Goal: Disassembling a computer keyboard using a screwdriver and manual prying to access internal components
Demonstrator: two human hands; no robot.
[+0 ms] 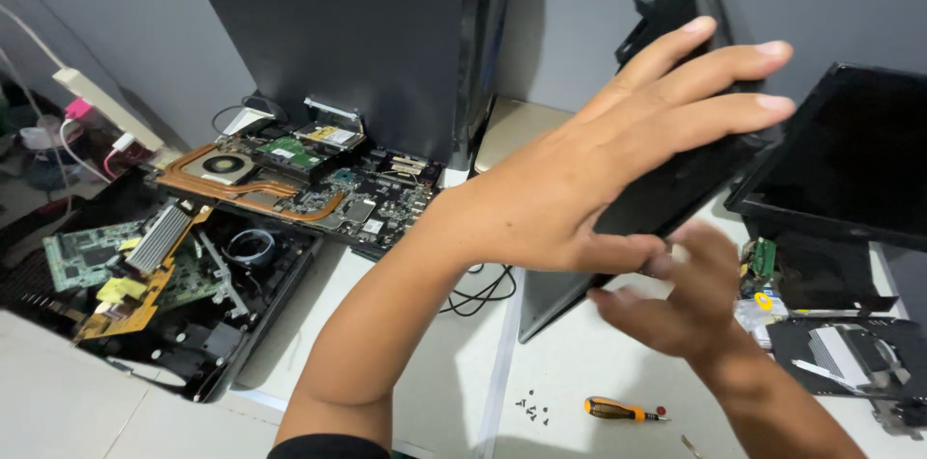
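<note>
We hold a tilted black laptop shell (676, 184) upright over the white table (579, 362), its lower edge resting near the table seam. Left hand (618, 150) lies flat against the shell's face, fingers spread wide and pressing. Right hand (676, 300) sits below it at the shell's lower edge, fingers curled, blurred; it seems to pinch that edge, but we cannot tell for sure.

To do this well, we judge: keep the left palm flat so the shell does not twist, grip the lower edge firmly, and keep it clear of the screws (533, 411) lying loose beneath.

Counts: one shell in hand; one orange-handled screwdriver (618, 410); a small cluster of screws, too small to count exactly; one bare motherboard (319, 184) with copper heat pipe and fan; one open chassis (164, 295) with boards at left; one dark screen panel (840, 155) at right; one black cable (483, 293); one white power strip (106, 110).
</note>
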